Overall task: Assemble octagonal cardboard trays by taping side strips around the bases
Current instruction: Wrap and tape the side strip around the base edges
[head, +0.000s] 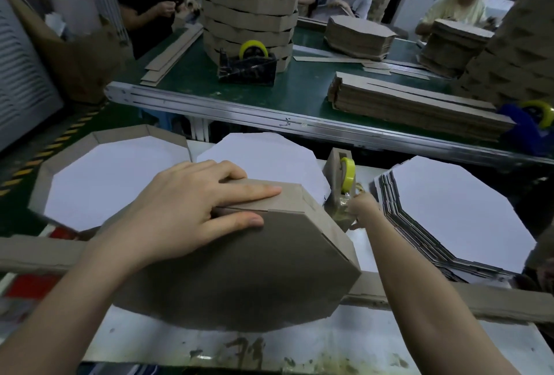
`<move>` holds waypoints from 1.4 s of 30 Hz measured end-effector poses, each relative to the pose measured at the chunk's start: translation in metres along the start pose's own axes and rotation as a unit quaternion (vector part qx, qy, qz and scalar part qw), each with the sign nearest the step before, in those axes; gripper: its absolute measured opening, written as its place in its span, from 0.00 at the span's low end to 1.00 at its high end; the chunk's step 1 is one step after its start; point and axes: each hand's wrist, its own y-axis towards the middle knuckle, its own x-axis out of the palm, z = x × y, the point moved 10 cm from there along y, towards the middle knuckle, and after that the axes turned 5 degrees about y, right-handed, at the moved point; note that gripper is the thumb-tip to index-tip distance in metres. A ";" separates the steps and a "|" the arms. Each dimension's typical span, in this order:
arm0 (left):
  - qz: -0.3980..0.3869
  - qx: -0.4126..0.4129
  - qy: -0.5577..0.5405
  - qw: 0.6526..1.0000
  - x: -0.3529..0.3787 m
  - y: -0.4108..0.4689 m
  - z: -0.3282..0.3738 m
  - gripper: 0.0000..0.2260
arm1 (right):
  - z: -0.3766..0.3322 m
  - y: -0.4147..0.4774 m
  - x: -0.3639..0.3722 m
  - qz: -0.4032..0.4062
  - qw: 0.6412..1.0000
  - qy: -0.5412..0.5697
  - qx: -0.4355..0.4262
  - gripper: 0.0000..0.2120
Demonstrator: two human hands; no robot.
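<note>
Inverted octagonal tray [239,269], brown underside up, at the centre of the white table [299,344]. The left hand [186,212] lies flat on it, fingers straight, pressing the side strip [299,197] at a seam. The right hand [362,206] reaches the tape dispenser [337,170] just beside the tray, fingers curled; whether they pinch tape cannot be told. Stack of bases [449,209] at right; finished tray [105,182] at left.

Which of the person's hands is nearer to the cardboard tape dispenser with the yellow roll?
Right. The right hand is at the near end of the tape dispenser; the left hand lies flat on the brown tray, off to its left.
</note>
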 end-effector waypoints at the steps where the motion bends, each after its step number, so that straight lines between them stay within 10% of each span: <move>1: -0.001 -0.001 -0.001 1.000 0.001 0.001 -0.001 0.21 | -0.001 0.003 0.001 -0.003 1.000 0.018 -0.005 0.03; 16: -0.003 0.003 -0.020 1.000 0.003 0.007 0.008 0.22 | 0.022 -0.005 -0.006 0.037 0.927 0.371 0.048 0.10; 35: 0.006 0.006 -0.021 1.000 -0.001 0.004 0.012 0.22 | 0.090 -0.018 0.017 0.036 0.957 0.287 0.027 0.07; 42: 0.022 0.001 -0.020 1.000 -0.001 0.004 0.007 0.22 | -0.036 -0.091 -0.008 -0.039 0.974 0.125 -0.187 0.04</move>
